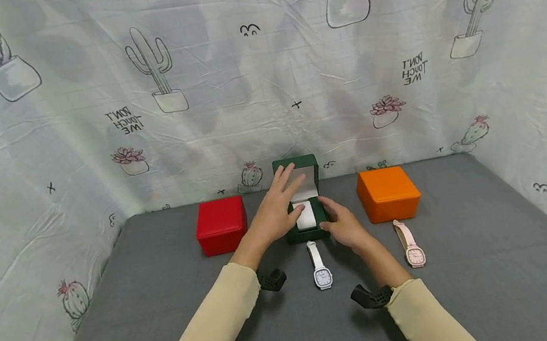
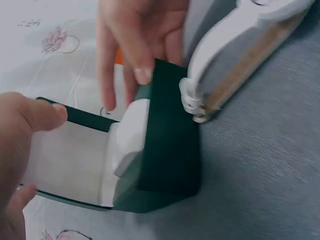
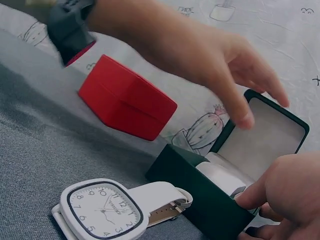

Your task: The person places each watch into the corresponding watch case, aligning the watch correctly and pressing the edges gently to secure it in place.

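A green watch box stands with its lid raised and a white cushion inside. My left hand is over the box's left side, fingers spread beside the lid; in the left wrist view its thumb is at the lid's rim. My right hand holds the box at its right side, thumb at the front corner, as the right wrist view shows. A white watch with a square face lies in front of the box, its strap end close to the box front.
To the left stands a closed red box. On the right is a closed orange box, with a pink watch in front of it. A patterned white cloth hangs behind the grey table.
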`<act>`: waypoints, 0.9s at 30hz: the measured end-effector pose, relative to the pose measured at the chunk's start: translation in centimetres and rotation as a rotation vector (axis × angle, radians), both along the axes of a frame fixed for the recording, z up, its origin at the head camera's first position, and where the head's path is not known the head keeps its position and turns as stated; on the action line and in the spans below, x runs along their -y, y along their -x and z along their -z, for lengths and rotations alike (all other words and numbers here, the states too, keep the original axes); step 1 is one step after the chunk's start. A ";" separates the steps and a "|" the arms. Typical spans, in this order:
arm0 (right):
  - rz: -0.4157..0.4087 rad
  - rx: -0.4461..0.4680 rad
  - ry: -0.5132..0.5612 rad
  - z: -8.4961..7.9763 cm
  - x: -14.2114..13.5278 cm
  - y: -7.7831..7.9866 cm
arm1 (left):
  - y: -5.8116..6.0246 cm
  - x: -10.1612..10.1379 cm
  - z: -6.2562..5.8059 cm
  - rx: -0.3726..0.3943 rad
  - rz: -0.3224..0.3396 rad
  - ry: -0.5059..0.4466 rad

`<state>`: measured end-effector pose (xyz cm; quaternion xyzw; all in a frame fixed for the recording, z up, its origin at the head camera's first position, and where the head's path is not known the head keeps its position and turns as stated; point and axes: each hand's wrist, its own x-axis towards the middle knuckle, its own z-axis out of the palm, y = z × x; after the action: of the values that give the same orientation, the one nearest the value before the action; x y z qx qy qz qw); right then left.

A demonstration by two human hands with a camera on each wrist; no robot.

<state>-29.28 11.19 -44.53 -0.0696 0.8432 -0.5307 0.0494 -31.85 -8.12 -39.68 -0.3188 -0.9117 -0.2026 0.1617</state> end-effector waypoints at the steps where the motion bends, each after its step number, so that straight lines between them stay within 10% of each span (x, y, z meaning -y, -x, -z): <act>1: 0.000 0.002 -0.001 0.0 0.0 0.0 | -0.2 0.0 0.2 -0.019 0.015 0.000; 7: -0.003 -0.001 -0.003 -0.2 -0.1 0.0 | -0.9 0.0 1.3 -0.056 0.062 -0.005; 17: 0.007 -0.019 0.005 0.4 -0.1 0.4 | 0.3 0.3 2.3 0.255 0.006 0.199; 27: 0.017 -0.016 0.008 0.1 -0.1 0.1 | 0.7 -1.0 2.3 0.236 -0.060 0.244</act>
<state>-29.42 11.30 -44.61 -0.0667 0.8420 -0.5340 0.0380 -32.57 -7.13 -42.03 -0.2827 -0.9513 -0.1213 0.0196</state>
